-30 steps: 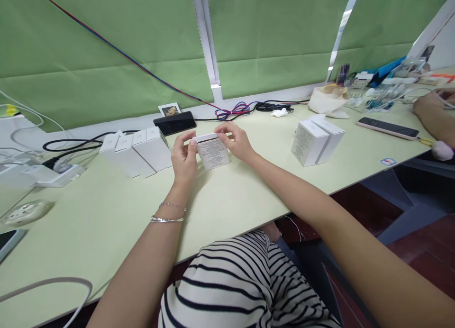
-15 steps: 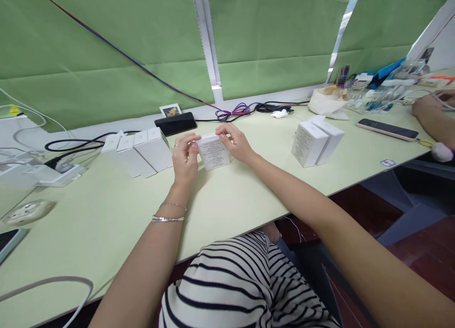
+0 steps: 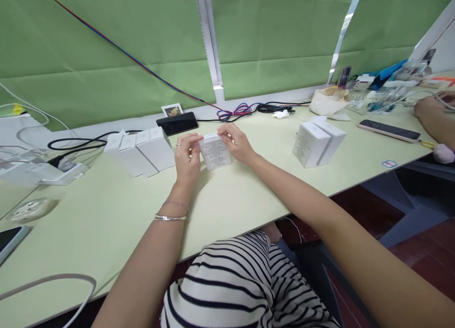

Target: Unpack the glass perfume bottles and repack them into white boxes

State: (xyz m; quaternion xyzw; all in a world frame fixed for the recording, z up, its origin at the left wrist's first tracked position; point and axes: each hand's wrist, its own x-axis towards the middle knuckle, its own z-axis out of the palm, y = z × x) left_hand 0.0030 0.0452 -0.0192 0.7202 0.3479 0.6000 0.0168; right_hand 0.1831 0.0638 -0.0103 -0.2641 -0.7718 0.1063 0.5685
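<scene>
1. The left hand (image 3: 188, 156) has its fingers bent and partly closed, fingertips and thumb on the upper left corner of a white box (image 3: 216, 153).
2. The right hand (image 3: 237, 142) is half-curled too, pinching the box's upper right corner with thumb and fingers.
3. So the box sits between the two hands, upright on the table (image 3: 227, 205), its side of small print turned toward the person.
4. Just left of the left hand stands a row of white boxes (image 3: 139, 152), packed close together.
5. Beyond the left hand lies a black phone (image 3: 177, 123), with a small photo (image 3: 173, 111) behind it.
6. Past the right hand I see a coiled black cable (image 3: 272, 108) and a crumpled tissue (image 3: 280, 114).
7. Well to the right of the right hand, two more boxes (image 3: 318, 142) stand side by side.
8. Farther right lie another phone (image 3: 388, 131) and, near the edge, a co-worker's arm (image 3: 433, 114).
</scene>
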